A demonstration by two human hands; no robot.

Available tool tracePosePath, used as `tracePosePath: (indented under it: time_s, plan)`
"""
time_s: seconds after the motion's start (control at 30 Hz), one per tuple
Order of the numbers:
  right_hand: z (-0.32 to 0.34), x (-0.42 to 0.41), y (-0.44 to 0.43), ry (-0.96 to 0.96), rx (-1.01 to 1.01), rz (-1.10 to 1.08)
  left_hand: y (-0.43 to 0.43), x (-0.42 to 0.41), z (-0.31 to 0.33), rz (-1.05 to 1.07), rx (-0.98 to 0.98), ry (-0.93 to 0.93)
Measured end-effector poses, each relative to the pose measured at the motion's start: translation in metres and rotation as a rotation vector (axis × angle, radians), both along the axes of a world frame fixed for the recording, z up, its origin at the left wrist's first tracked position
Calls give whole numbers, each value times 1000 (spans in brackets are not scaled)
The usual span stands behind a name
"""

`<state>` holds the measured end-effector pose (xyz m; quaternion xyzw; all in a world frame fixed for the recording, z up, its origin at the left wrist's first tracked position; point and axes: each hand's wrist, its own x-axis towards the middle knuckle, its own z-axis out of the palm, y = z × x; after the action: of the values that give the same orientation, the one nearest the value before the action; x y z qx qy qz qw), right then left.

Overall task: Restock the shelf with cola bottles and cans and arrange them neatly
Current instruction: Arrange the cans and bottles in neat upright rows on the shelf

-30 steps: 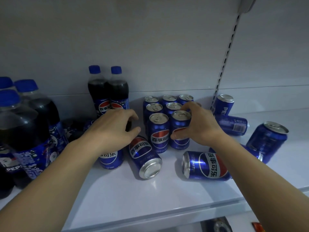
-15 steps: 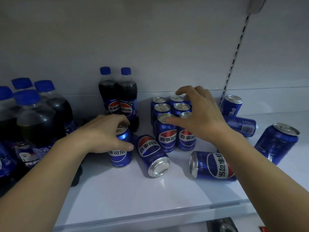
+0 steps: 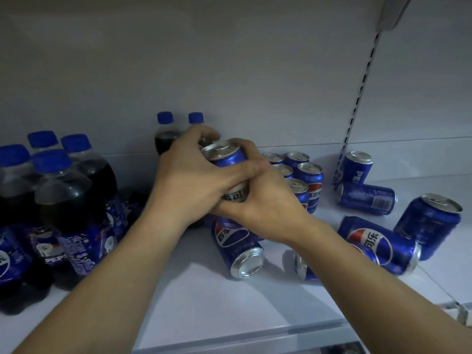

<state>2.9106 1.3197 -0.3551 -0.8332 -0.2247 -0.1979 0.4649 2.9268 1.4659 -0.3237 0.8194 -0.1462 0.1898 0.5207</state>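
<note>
Far left on the white shelf board (image 3: 204,302) there's a bunch of big plastic cola bottles with blue caps (image 3: 63,200), all upright and packed tight. Behind them, further back against the wall, two slimmer blue-capped cola bottles (image 3: 166,134) stand side by side, half hidden by the hands. The left hand (image 3: 189,182) is wrapped round a blue aluminium cola can (image 3: 227,159) from the left, thumb across the front. The right hand (image 3: 260,200) cups the same can from the right and underneath, fingers curled over its far side, so both hands clamp it. The can is tilted with its silver top towards the camera, held up in front of the slim bottles. Right below it another blue can lies on its side (image 3: 237,249), silver base pointing near. Just right of the hands sits a neat block of upright blue cans (image 3: 304,180). Past that comes the slotted metal upright strip (image 3: 357,103), with one blue can leaning at its foot (image 3: 356,168) and one toppled can (image 3: 365,199) beside it. Nearer, a big-logo can lies flat (image 3: 378,244), and a tilted can (image 3: 429,223) is propped against it at far right.
</note>
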Motion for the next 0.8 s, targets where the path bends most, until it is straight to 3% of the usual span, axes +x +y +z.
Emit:
tracePosePath:
  time_s: [0.1, 0.2, 0.43, 0.63, 0.8]
  plan:
    - [7, -5, -24, -27, 0, -93, -18, -5, 0, -114, 76, 28]
    - [18, -7, -66, 34, 63, -200, -25, -2, 0, -266, 0, 98]
    - [16, 2, -147, 112, 24, -413, -35, 19, -47, -149, 167, 55]
    - [-3, 11, -179, 218, -117, -437, -46, 34, -76, -90, 246, 40]
    - [-20, 23, -189, 322, -113, -424, -46, 38, -87, -113, 254, 86]
